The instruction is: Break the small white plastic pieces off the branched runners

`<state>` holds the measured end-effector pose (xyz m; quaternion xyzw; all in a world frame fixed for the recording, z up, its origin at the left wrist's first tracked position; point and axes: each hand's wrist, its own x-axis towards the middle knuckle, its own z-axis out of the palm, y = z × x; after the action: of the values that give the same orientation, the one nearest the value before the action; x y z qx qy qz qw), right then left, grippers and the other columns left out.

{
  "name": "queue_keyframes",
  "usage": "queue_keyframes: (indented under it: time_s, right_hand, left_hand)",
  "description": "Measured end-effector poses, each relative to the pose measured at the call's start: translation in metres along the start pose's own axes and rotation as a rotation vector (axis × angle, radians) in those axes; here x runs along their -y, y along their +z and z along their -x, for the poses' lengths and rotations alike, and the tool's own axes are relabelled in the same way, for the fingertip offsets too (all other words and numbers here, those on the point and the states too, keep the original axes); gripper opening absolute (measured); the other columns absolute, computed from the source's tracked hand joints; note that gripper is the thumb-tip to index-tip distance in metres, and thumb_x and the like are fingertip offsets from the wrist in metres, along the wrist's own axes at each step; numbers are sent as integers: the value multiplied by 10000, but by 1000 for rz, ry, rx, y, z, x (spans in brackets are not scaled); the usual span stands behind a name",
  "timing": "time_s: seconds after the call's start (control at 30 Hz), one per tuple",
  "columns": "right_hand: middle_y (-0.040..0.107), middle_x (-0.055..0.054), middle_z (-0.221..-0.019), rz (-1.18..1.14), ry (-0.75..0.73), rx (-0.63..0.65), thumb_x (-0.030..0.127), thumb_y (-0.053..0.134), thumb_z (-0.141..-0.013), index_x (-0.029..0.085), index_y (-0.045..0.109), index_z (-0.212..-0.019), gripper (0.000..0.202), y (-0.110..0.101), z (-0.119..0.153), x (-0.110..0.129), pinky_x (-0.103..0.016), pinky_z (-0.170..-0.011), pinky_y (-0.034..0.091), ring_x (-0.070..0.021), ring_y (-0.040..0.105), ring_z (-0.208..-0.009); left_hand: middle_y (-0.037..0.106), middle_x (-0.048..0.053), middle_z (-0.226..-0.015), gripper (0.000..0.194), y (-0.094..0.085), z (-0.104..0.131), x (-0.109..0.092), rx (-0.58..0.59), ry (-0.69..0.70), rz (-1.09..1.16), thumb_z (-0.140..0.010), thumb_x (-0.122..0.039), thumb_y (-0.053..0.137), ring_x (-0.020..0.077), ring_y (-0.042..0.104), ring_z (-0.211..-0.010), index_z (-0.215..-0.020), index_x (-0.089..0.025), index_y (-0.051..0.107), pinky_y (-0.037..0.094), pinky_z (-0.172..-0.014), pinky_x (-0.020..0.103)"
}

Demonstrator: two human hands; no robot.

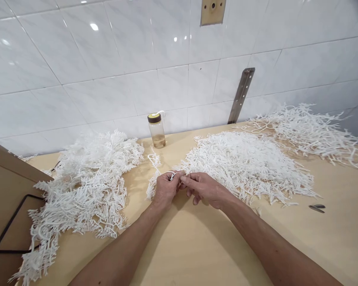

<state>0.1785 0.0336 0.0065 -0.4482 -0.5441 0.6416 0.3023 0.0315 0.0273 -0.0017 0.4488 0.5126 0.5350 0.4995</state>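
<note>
My left hand (166,187) is at the middle of the table, its thumb and fingers pinched on a thin white cord (173,174). A loop of the cord shows over the fingers. My right hand (205,188) meets it from the right, thumb and index finger pressed together at the same spot. Whatever lies between those right fingertips is too small and too covered to make out; its other fingers are curled. Just behind and left of my left hand lies a short string of white knotted cord (154,159). A pile of frayed white cords (250,167) spreads right behind my right hand.
A larger white cord heap (86,190) covers the left side, beside a brown panel (8,194) with a black frame. Longer strands (310,131) lie far right. A lidded bottle (157,133) and metal bracket (241,95) stand by the tiled wall. Small snips (317,208) lie right.
</note>
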Motion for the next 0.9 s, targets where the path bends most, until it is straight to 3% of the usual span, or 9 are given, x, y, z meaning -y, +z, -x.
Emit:
queue_keyframes:
  time_s: [0.27, 0.47, 0.7, 0.9]
  right_hand:
    - [573, -14, -720, -204, -26, -12, 506, 824, -614, 162, 595, -729, 429, -1, 3, 6, -198, -461, 422, -110, 502, -637]
    - [544, 4, -708, -248, -9, 18, 425, 817, -643, 158, 599, -759, 363, -4, 1, 4, -200, -485, 422, -109, 504, -663]
    - [544, 15, -665, -264, -19, 21, 369, 799, -652, 165, 582, -727, 307, -5, 0, 3, -205, -499, 416, -101, 500, -630]
    - [556, 35, -616, -175, 10, -126, 268, 707, -641, 184, 553, -712, 189, 2, 3, 10, -210, -464, 389, -85, 494, -524]
  left_hand:
    - [399, -60, -409, 479, 0, 2, -3, 71, 21, -13, -707, -552, 720, 58, 315, -385, -502, -172, 513, 222, -400, 220]
    - [403, -60, -414, 430, 1, 3, -6, 60, 21, -30, -712, -550, 727, 63, 322, -390, -572, -158, 619, 234, -397, 222]
    - [401, -54, -452, 523, -2, 3, -6, 89, 8, 23, -679, -566, 752, 50, 323, -391, -471, -165, 487, 241, -386, 217]
    - [363, -61, -432, 542, -2, 2, -3, 79, 20, 36, -678, -542, 762, 49, 302, -381, -445, -175, 438, 227, -385, 222]
